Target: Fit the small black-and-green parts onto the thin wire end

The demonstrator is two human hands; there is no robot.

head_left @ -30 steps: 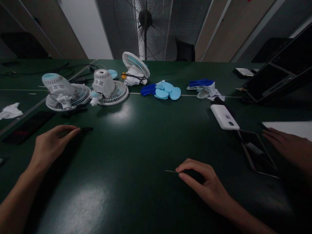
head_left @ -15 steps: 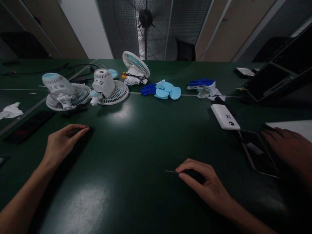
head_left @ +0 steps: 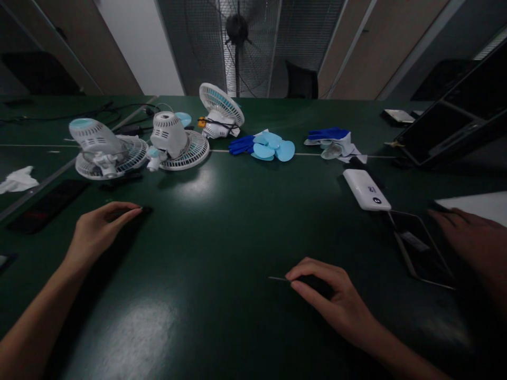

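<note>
My left hand (head_left: 97, 229) rests on the dark green table (head_left: 222, 221) at the left. Its fingers are curved and pressed together, and the fingertips close on a small black object (head_left: 147, 210) that pokes out past them. Nearer me and to the right, my right hand (head_left: 330, 298) is closed in a pinch on a thin metal tool (head_left: 277, 278), whose tip points left just above the table. What the rest of that tool looks like is hidden under the fingers.
Three small white desk fans (head_left: 180, 141) lie at the back left beside light blue fan blades (head_left: 273, 149) and blue gloves (head_left: 328, 134). A white power bank (head_left: 366, 189), a tablet (head_left: 420, 245) and another person's hand (head_left: 471, 243) are at the right. A black phone (head_left: 45, 205) lies at the left.
My left hand has slid a little to the right, so its fingertips now cover most of the small black object. My right hand has stayed put.
</note>
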